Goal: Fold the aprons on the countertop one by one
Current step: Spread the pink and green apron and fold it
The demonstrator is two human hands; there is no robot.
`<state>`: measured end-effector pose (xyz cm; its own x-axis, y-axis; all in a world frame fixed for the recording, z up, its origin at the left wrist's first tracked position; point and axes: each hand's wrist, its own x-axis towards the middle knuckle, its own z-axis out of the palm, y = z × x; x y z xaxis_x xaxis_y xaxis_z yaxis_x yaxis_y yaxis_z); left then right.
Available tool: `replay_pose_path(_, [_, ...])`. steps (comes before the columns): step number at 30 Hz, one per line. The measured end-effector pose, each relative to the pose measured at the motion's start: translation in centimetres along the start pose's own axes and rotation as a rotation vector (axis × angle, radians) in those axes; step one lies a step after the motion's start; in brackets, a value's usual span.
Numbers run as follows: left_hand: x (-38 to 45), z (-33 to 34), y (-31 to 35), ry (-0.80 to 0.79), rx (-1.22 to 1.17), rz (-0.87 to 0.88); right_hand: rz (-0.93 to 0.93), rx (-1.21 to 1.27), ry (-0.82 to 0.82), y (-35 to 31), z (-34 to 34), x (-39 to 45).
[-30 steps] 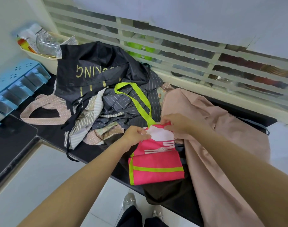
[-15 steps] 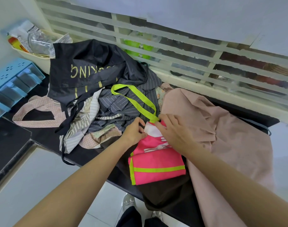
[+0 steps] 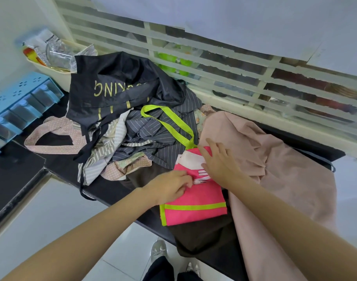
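Toward the left end of the dark countertop (image 3: 57, 169) lies a heap of unfolded aprons (image 3: 120, 118), a black apron (image 3: 112, 88) with gold lettering on top. At the front edge right of it, the left hand (image 3: 169, 186) curls its fingertips to pinch the folded pink apron (image 3: 193, 203) at mid-panel, while the right hand (image 3: 218, 161) presses flat on its upper part, fingers straight and slightly spread. Half a second ago both hands worked at its top edge near the lime strap (image 3: 167, 124); the left has since moved lower.
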<state>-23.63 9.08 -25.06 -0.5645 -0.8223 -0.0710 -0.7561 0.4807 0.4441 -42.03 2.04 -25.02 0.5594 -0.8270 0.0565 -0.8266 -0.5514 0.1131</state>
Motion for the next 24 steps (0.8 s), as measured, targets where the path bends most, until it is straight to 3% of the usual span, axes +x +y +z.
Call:
replay_pose_path(2, [-1.1, 0.6, -0.5, -0.169, -0.184, -0.190, -0.169, 0.108, 0.161, -0.3, -1.5, -0.9])
replay_pose_path(4, [-1.2, 0.8, -0.8, -0.173, -0.239, -0.288, -0.365, 0.255, 0.213, -0.9, -2.6, -2.4])
replay_pose_path(6, [-0.9, 0.6, -0.5, -0.191, -0.259, -0.336, -0.509, 0.301, -0.068, -1.6, -3.3, -4.4])
replay_pose_path(8, [-0.6, 0.2, -0.3, -0.222, -0.280, -0.412, -0.500, 0.158, -0.418, -1.4, -2.8, -5.9])
replay_pose_path(12, [-1.5, -0.2, -0.4, -0.214, -0.450, -0.585, -0.380, 0.131, -0.565, 0.1, -2.0, -6.7])
replay_pose_path(16, [-2.7, -0.1, -0.3, 0.052, -0.981, -0.876, -0.067, 0.662, -0.585, 0.7, -2.4, -5.4])
replay_pose_path(19, [-3.3, -0.2, -0.3, 0.195, -1.335, -0.912, 0.268, 1.088, -0.571, 1.2, -2.1, -4.3])
replay_pose_path(21, [-3.5, -0.2, 0.2, 0.230, -1.305, -0.904, 0.468, 1.199, -0.421, 0.7, -1.6, -4.0])
replay_pose_path(24, [-3.6, 0.5, -0.1, 0.122, -0.952, -0.894, 0.551, 0.981, -0.300, -0.6, -0.4, -4.2])
